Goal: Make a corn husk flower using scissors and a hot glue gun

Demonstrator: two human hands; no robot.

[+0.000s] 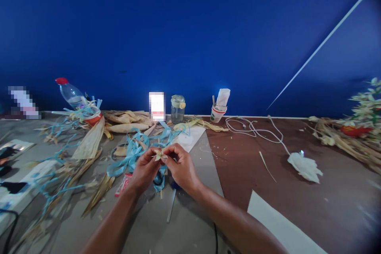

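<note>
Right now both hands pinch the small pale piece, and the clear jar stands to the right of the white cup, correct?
Not quite: the head view shows the clear jar to the left of the white cup. The left hand and right hand do pinch the small pale piece.

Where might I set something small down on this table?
Probably on the brown tabletop, between the grey surface and pale strip, or between the crumpled white bundle and dried stalks at right. Blue ribbon crowds the left hand; husks and a bottle clutter the left.
</note>
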